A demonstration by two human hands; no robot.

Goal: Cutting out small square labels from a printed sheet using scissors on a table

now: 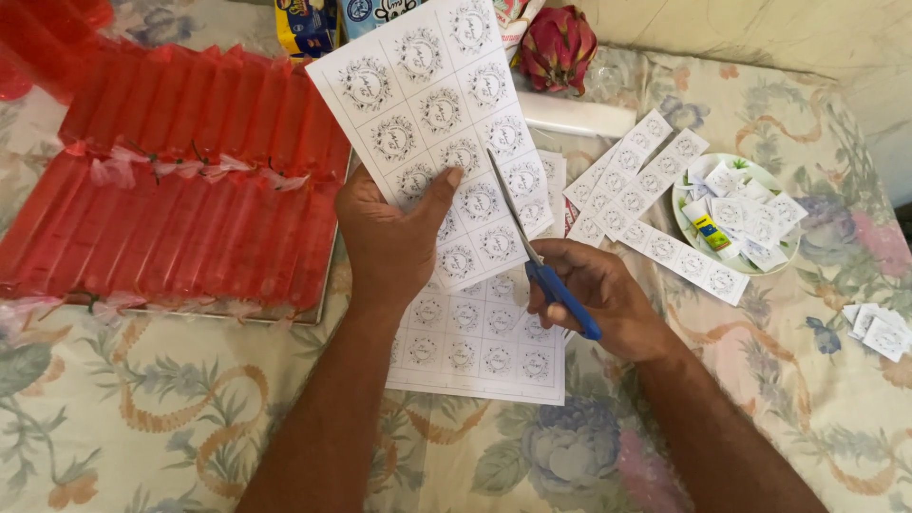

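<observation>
Now my left hand point(388, 237) grips white paper sheet of round printed labels point(432, 123), thumb on top, sheet tilted up over table. My right hand point(598, 296) closed round blue-handled scissors point(541, 266), blades part open, cutting into sheet's right side between label columns. Second white label sheet point(480, 347) flat on floral tablecloth point(171, 418) under both hands. Cut label strips point(632, 180) right of scissors, beside white bowl of single cut labels point(774, 261). Tray of red wrapped packets point(180, 190) at left.
</observation>
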